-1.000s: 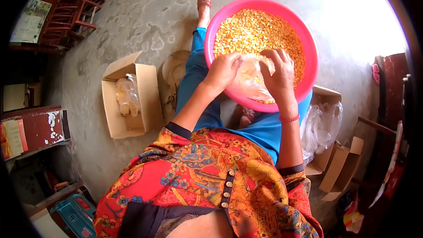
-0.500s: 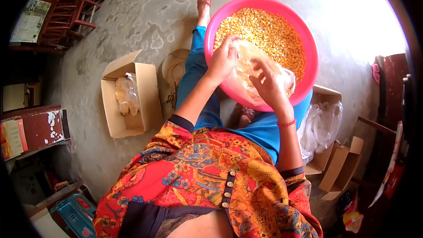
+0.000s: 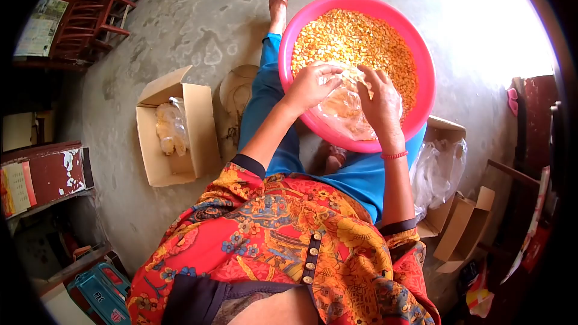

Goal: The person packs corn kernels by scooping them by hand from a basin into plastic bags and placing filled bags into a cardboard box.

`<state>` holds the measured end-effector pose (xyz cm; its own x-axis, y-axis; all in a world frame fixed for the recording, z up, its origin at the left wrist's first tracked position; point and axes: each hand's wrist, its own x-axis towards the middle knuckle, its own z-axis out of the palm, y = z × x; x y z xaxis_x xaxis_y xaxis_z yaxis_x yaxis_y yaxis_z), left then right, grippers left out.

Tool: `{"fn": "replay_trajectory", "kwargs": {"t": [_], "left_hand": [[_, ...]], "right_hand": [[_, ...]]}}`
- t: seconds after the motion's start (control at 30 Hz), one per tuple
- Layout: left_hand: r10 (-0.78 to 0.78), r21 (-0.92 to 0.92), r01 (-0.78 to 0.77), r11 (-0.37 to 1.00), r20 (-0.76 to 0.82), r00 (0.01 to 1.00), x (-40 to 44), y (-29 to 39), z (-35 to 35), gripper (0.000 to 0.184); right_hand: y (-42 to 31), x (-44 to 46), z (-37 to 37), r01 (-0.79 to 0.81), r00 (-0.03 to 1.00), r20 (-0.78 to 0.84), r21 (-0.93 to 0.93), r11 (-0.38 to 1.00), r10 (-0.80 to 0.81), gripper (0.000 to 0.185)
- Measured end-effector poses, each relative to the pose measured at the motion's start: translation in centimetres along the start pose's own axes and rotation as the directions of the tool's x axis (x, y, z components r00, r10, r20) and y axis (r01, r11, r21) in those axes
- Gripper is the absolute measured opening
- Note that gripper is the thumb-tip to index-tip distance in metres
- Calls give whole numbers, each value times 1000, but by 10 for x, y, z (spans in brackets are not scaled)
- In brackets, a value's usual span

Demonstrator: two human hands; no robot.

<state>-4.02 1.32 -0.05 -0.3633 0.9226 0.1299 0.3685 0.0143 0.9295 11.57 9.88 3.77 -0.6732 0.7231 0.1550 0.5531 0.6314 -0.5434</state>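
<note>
Inside the round pink plastic basin (image 3: 426, 48), near the rim closest to us, our crumpled clear plastic bag (image 3: 343, 113) lies between left hand (image 3: 310, 88) and right hand (image 3: 382, 101), equally near. Fingers curl at its edge; we cannot tell whether they grip.

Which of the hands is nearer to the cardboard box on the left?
Left. The left hand is over the pink basin, on the side towards the cardboard box; the right hand is also over it, farther away.
</note>
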Motion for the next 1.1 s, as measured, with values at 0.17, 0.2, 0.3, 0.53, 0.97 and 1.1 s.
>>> {"fn": "replay_trajectory", "kwargs": {"t": [0.17, 0.2, 0.3, 0.53, 0.97, 1.1], "left_hand": [[-27, 179, 40, 983, -71, 997, -1, -14, 5, 26], [36, 210, -18, 978, -80, 996, -2, -17, 6, 27], [2, 277, 7, 961, -35, 999, -1, -20, 9, 26], [-109, 298, 97, 950, 24, 994, -1, -10, 9, 19], [-134, 386, 128, 914, -12, 991, -3, -6, 9, 23], [-90, 402, 87, 912, -11, 996, -3, -7, 9, 25]], "right_hand": [[36, -1, 43, 199, 977, -23, -280, 939, -214, 39], [35, 1, 40, 175, 983, -2, -278, 944, -183, 40], [33, 7, 27, 22, 991, 132, -205, 979, 5, 39], [25, 37, 30, 140, 989, -42, 2, 990, -140, 17], [7, 112, 96, 274, 955, -68, -157, 949, -287, 17], [34, 110, 100, 287, 953, -83, -77, 955, -293, 14]]}}
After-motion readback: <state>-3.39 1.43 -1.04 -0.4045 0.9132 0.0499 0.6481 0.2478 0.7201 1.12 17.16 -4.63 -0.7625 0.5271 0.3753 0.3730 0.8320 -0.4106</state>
